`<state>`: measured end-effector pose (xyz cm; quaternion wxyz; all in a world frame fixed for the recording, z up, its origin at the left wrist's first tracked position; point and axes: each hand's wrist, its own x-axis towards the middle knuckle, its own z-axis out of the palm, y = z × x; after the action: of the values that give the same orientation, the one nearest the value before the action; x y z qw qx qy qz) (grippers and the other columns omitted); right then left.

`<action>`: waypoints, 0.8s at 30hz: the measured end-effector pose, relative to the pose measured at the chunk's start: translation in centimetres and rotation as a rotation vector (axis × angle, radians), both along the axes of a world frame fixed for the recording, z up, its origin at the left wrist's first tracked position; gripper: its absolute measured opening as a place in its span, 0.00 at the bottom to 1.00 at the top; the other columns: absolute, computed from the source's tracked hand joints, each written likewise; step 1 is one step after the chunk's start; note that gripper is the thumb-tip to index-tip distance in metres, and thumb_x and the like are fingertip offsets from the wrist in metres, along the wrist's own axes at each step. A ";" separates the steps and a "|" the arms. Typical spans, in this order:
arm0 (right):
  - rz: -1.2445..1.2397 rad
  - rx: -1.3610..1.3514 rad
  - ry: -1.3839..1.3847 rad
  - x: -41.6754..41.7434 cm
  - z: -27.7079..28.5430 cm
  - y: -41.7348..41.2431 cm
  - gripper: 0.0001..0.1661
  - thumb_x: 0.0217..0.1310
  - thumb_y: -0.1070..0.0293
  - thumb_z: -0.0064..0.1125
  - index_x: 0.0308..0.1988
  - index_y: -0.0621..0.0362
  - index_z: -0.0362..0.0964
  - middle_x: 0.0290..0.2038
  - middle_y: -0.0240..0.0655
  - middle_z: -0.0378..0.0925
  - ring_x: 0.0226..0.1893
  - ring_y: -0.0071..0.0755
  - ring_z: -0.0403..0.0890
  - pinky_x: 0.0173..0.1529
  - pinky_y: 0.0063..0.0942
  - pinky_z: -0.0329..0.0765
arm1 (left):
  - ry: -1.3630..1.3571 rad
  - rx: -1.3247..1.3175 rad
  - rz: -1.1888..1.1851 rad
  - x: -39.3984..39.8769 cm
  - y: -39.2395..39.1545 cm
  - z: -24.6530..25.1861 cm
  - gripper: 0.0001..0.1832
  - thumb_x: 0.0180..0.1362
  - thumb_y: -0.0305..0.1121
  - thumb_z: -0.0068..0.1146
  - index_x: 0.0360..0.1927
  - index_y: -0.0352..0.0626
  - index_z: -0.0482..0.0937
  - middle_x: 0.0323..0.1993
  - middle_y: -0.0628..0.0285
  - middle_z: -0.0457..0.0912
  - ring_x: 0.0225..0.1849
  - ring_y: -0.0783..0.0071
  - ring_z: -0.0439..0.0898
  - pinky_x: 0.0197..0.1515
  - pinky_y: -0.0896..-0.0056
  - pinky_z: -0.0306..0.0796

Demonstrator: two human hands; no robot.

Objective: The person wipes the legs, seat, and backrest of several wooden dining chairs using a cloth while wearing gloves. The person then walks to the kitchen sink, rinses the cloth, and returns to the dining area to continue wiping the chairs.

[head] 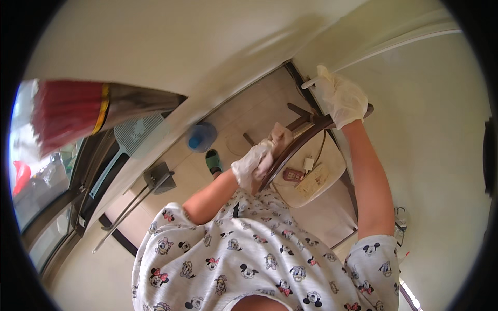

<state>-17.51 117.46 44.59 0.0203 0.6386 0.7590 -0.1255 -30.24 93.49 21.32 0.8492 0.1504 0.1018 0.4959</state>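
Note:
Both my hands wear thin whitish gloves. Raised at the upper right, my right hand [342,97] is by the wall, its wrist over the far end of a curved dark wooden rail [299,145]. A short white rod [310,82] sticks out from its fingertips; how the fingers hold it is hidden. My left hand [258,159] lies at the near part of the rail with a crumpled pinkish cloth [281,136] in its fingers. Below the rail is a pale rounded seat or tabletop [334,167] with a red power socket block [293,175] and a white plug adapter [308,163].
On the floor at left are a large blue water bottle [201,137], a green slipper [213,160] and a long-handled dustpan [159,178]. A pale blue fly swatter [136,134] and a folded dark red umbrella [74,112] are near the window. Walls rise ahead and at right.

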 end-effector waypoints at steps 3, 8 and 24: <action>-0.050 -0.107 0.029 0.2 1.2 -0.2 0.41 0.66 0.24 0.35 0.43 0.41 0.86 0.37 0.39 0.86 0.43 0.51 0.84 0.49 0.41 0.76 | 0.354 -0.232 0.122 0.0 2.8 8.8 0.11 0.72 0.40 0.52 0.46 0.43 0.77 0.33 0.62 0.81 0.24 0.80 0.74 0.25 0.81 0.66; -0.031 0.207 0.262 1.2 -0.6 -0.8 0.37 0.66 0.29 0.45 0.49 0.46 0.84 0.41 0.42 0.86 0.45 0.50 0.85 0.49 0.42 0.77 | 1.323 0.379 0.040 2.0 11.8 9.2 0.18 0.74 0.43 0.44 0.50 0.39 0.79 0.40 0.55 0.82 0.37 0.63 0.80 0.44 0.66 0.76; -0.073 0.035 0.292 0.5 1.2 -0.4 0.36 0.65 0.30 0.46 0.40 0.47 0.87 0.36 0.37 0.87 0.41 0.45 0.84 0.49 0.35 0.76 | 0.495 -0.203 -0.071 -2.2 -0.2 1.7 0.14 0.71 0.43 0.56 0.47 0.44 0.79 0.27 0.70 0.76 0.25 0.82 0.75 0.26 0.71 0.69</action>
<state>-17.02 117.10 45.76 -0.1059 0.6411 0.7322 -0.2043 -32.44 93.25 23.02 0.8259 0.1846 0.3503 0.4014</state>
